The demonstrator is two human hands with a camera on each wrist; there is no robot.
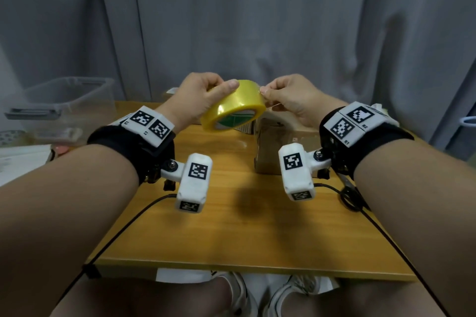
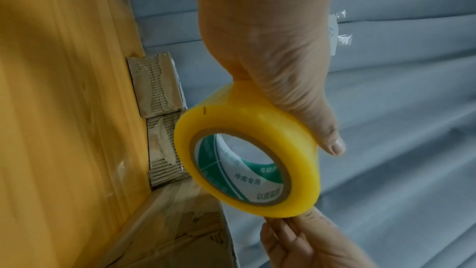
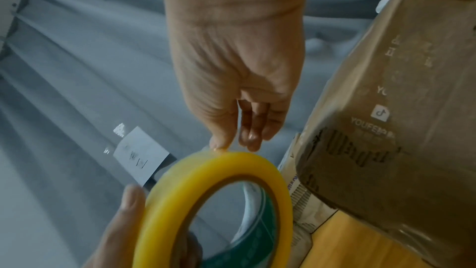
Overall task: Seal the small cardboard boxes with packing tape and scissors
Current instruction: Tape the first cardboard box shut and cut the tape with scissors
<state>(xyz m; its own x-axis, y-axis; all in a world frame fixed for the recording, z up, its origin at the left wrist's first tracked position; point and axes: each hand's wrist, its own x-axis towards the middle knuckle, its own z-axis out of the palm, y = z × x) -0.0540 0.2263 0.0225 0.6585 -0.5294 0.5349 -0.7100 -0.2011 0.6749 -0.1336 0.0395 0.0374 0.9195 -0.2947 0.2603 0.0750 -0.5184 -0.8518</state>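
A yellow packing tape roll (image 1: 233, 107) with a green-and-white core is held in the air above the table's far side. My left hand (image 1: 219, 87) grips it, thumb across the outer face (image 2: 332, 144). My right hand (image 1: 264, 91) pinches the roll's right rim with thumb and forefinger; in the right wrist view the thumb tip (image 3: 219, 147) touches the roll (image 3: 213, 191). Whether a free end is lifted I cannot tell. A brown cardboard box (image 1: 273, 144) stands on the table under my right hand. Scissors (image 1: 351, 195) lie partly hidden beneath my right wrist.
Two small taped cardboard boxes (image 2: 157, 85) (image 2: 165, 150) stand at the wooden table's (image 1: 231, 226) far edge, against a grey curtain (image 1: 257, 20). A clear plastic bin (image 1: 69, 100) stands off the table to the left. Black cables cross the table.
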